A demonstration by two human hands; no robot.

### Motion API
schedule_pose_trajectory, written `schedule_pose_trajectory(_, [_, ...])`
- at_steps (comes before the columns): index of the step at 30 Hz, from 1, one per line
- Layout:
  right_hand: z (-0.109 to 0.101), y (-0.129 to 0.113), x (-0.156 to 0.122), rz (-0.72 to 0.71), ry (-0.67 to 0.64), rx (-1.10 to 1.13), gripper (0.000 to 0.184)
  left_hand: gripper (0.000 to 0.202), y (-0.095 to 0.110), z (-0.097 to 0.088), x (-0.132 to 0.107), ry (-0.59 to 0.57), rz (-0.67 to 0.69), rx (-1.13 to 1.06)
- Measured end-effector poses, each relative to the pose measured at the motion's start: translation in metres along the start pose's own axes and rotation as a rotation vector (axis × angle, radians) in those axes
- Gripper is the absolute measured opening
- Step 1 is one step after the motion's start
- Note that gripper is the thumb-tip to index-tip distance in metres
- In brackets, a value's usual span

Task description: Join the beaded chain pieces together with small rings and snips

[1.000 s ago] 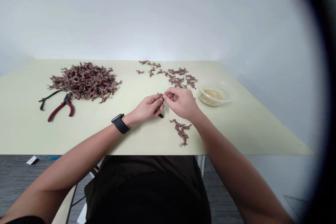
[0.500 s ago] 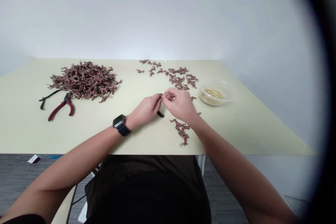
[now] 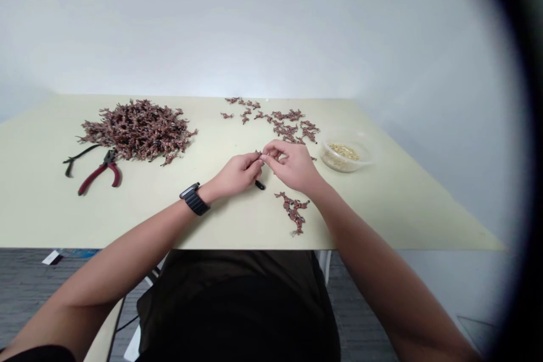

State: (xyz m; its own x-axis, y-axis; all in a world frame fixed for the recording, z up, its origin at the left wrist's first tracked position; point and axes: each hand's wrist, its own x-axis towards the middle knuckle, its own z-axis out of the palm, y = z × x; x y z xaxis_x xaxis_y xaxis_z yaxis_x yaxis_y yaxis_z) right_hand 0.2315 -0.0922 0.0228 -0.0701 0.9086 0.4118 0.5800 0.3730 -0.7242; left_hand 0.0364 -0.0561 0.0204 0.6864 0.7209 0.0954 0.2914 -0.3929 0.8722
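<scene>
My left hand (image 3: 237, 174) and my right hand (image 3: 291, 166) meet over the middle of the pale table (image 3: 169, 215), fingertips pinched together. Between them sits a small reddish-brown piece (image 3: 258, 154), held by the left fingers; the right fingers pinch against it, and what they hold is too small to name. A dark tool tip (image 3: 259, 185) pokes out under the left hand. A black watch (image 3: 194, 199) is on my left wrist. A short string of joined brown pieces (image 3: 293, 212) lies just in front of my right wrist.
A big heap of brown pieces (image 3: 138, 130) lies at the back left, with red-handled pliers (image 3: 98, 173) and a black-handled tool (image 3: 76, 156) beside it. Scattered brown pieces (image 3: 284, 123) lie at the back. A clear bowl of small gold bits (image 3: 344, 156) stands to the right.
Both hands stay pinched together at the same spot, with only slight finger shifts. Nothing else on the table has moved.
</scene>
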Motion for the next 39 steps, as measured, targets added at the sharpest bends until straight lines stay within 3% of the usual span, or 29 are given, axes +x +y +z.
schedule_pose_trajectory(3, [0.001,-0.002,-0.003,-0.137,-0.024,-0.115,0.008,0.039,0.001,0.0,-0.001,-0.03,-0.029,-0.029])
schedule_pose_trajectory(5, [0.004,-0.004,-0.004,-0.113,-0.004,-0.093,0.006,0.036,0.0,0.001,-0.001,0.003,0.01,0.04])
schedule_pose_trajectory(8, [0.011,-0.005,-0.003,0.117,0.032,0.097,0.009,0.029,-0.002,0.002,0.0,0.08,0.099,0.193])
schedule_pose_trajectory(11, [0.014,-0.003,-0.001,0.372,-0.018,0.371,0.022,0.024,-0.004,0.004,0.001,0.115,0.134,0.27])
schedule_pose_trajectory(13, [0.013,-0.001,0.001,0.448,-0.059,0.483,0.028,0.025,-0.003,0.004,0.001,0.095,0.116,0.243])
schedule_pose_trajectory(15, [0.01,0.0,0.002,0.426,-0.077,0.468,0.027,0.029,-0.001,0.003,0.0,0.056,0.064,0.165])
schedule_pose_trajectory(19, [0.007,-0.002,0.0,0.18,-0.021,0.191,0.012,0.036,0.001,-0.002,-0.002,-0.037,-0.064,-0.05])
schedule_pose_trajectory(22, [0.008,-0.002,-0.001,0.086,0.008,0.077,0.007,0.035,-0.001,-0.002,-0.002,-0.053,-0.062,-0.101])
schedule_pose_trajectory(31, [0.011,-0.005,-0.003,0.157,0.042,0.113,0.01,0.027,-0.003,0.003,0.0,0.027,-0.01,-0.015])
schedule_pose_trajectory(36, [0.017,-0.002,0.0,0.395,-0.016,0.427,0.014,0.017,-0.004,0.006,-0.001,0.174,0.158,0.38])
schedule_pose_trajectory(39, [0.018,0.003,0.002,0.452,-0.067,0.555,0.017,0.023,-0.006,0.008,-0.001,0.196,0.205,0.458])
